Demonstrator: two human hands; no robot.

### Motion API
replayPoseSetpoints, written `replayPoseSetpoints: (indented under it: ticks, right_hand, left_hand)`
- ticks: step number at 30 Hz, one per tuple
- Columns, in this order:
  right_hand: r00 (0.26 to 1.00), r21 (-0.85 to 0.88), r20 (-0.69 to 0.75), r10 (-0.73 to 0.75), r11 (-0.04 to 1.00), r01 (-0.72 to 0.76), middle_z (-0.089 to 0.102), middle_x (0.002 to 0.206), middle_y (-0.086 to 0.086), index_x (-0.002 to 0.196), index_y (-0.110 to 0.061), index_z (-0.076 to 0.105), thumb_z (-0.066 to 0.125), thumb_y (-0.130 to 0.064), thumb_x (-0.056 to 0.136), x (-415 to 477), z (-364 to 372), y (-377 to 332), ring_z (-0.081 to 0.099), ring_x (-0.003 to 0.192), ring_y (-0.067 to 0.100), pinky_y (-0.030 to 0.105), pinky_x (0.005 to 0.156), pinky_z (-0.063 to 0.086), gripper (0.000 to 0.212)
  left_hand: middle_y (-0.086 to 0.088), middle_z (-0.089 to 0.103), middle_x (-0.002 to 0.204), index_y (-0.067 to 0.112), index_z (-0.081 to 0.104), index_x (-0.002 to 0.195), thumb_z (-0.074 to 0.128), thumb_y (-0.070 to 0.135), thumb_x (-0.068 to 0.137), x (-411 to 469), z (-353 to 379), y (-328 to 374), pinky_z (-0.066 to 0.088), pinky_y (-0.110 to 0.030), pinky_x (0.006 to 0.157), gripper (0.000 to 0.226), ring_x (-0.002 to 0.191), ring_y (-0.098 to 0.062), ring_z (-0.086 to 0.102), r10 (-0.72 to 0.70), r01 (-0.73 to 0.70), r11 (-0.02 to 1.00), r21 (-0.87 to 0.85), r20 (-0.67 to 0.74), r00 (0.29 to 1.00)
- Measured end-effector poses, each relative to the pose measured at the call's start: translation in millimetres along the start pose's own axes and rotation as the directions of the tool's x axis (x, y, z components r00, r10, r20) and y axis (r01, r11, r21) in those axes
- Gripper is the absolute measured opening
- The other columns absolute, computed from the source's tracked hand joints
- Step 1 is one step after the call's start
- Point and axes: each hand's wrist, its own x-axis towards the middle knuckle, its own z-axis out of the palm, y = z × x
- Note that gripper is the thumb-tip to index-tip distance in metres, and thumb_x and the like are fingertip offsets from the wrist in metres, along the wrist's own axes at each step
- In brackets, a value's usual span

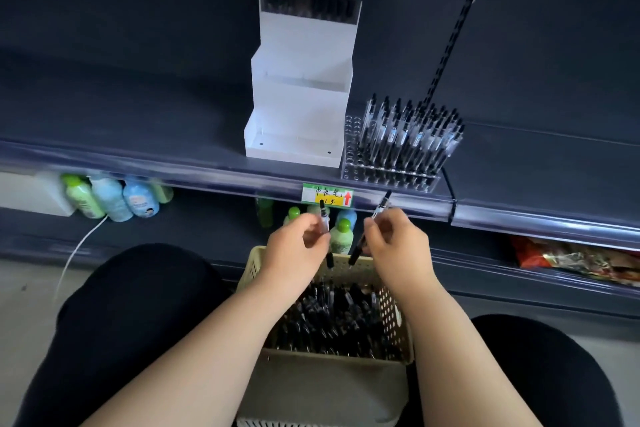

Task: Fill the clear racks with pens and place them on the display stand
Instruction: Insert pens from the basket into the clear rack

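A cream perforated basket (394,319) full of black pens sits between my knees. Above it, my left hand (294,246) pinches one clear-barrelled black pen (325,222), held nearly upright. My right hand (398,239) pinches another pen (381,206), tilted with its top to the upper right. On the shelf stands a clear rack (388,177), its right part packed with upright pens and its left holes bare. A white stepped display stand (298,121) is just left of the rack; its top tier holds a rack of pens (311,7), its two lower tiers hold nothing.
The grey shelf edge (207,170) carries a green and yellow price label (327,196). Green and blue bottles (110,196) stand on the lower shelf, some right behind the basket. A white cable (74,253) hangs at the left. Snack packets (571,258) lie at the lower right.
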Motion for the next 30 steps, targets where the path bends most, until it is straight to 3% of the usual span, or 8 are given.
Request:
replayPoseSetpoints:
  ticks: [2,5,9,13,17,20,26,30]
  right_hand:
    - [0.997,0.055,-0.063,-0.039,0.998,0.043,0.064,0.074,-0.008,0.092,-0.029,0.046,0.059,-0.025,0.089,6,-7,-9,0.064,0.068,0.010,0.014,0.055,0.045,0.014]
    - [0.995,0.168,-0.098,-0.034,0.985,0.050,0.066,0.077,-0.006,0.111,-0.034,0.035,0.059,-0.024,0.089,16,-17,-22,0.065,0.065,0.008,0.026,0.057,0.053,0.034]
    - [0.979,0.214,-0.172,-0.105,0.967,0.141,0.068,0.071,-0.002,0.095,-0.030,0.038,0.052,-0.025,0.092,36,-33,-40,0.065,0.056,0.002,0.027,0.054,0.055,0.015]
    - [0.942,0.129,-0.262,-0.208,0.960,0.247,0.066,0.072,-0.006,0.082,-0.033,0.046,0.053,-0.037,0.089,68,-55,-65,0.065,0.061,0.001,0.030,0.058,0.056,0.011]
    - [0.898,0.002,-0.329,-0.291,0.951,0.309,0.058,0.064,-0.015,0.072,-0.033,0.050,0.062,-0.038,0.084,113,-66,-83,0.055,0.062,-0.005,0.009,0.057,0.043,0.018]
    - [0.894,-0.047,-0.331,-0.302,0.951,0.304,0.055,0.062,-0.018,0.070,-0.033,0.050,0.065,-0.038,0.083,139,-63,-83,0.051,0.060,-0.007,0.006,0.054,0.040,0.020]
    - [0.907,-0.180,-0.306,-0.290,0.953,0.244,0.054,0.062,-0.024,0.079,-0.033,0.054,0.066,-0.043,0.081,165,-43,-70,0.055,0.064,-0.001,0.027,0.063,0.049,0.015]
    - [0.898,-0.299,-0.277,-0.341,0.919,0.257,0.053,0.065,-0.023,0.087,-0.029,0.060,0.064,-0.044,0.082,168,-32,-67,0.058,0.076,0.017,0.033,0.063,0.049,0.016]
  left_hand:
    - [0.013,0.066,0.083,0.028,0.061,0.083,0.066,0.019,0.084,8,-5,11,0.043,-0.006,0.067,0.010,0.081,-0.001,0.062,0.047,-0.047,0.998,-0.037,-0.019,0.999]
    - [0.014,0.067,0.085,0.028,0.062,0.088,0.068,0.018,0.083,22,-13,26,0.043,-0.005,0.068,0.013,0.083,0.002,0.062,0.066,-0.069,0.993,-0.094,-0.038,0.997]
    - [0.015,0.069,0.088,0.025,0.065,0.095,0.069,0.018,0.082,45,-20,45,0.045,-0.004,0.070,0.016,0.083,0.004,0.063,0.104,-0.112,0.986,-0.127,-0.066,0.992]
    - [0.018,0.068,0.082,0.033,0.063,0.084,0.070,0.019,0.081,77,-26,66,0.043,-0.001,0.068,0.017,0.077,0.008,0.061,0.201,-0.212,0.970,-0.119,-0.103,0.974]
    - [0.018,0.067,0.079,0.038,0.058,0.077,0.070,0.018,0.080,119,-24,84,0.043,0.000,0.068,0.024,0.075,0.005,0.062,0.274,-0.289,0.950,-0.122,-0.123,0.954]
    - [0.018,0.067,0.079,0.038,0.059,0.078,0.071,0.018,0.080,140,-19,81,0.044,-0.002,0.070,0.024,0.075,0.006,0.062,0.280,-0.299,0.945,-0.134,-0.144,0.949]
    - [0.019,0.069,0.079,0.030,0.064,0.081,0.072,0.018,0.078,151,-11,66,0.044,-0.003,0.069,0.014,0.075,0.004,0.065,0.179,-0.211,0.952,-0.223,-0.154,0.972]
    - [0.019,0.070,0.082,0.028,0.066,0.084,0.071,0.018,0.077,153,-12,68,0.045,-0.003,0.070,0.013,0.076,0.004,0.065,0.178,-0.214,0.938,-0.272,-0.149,0.973]
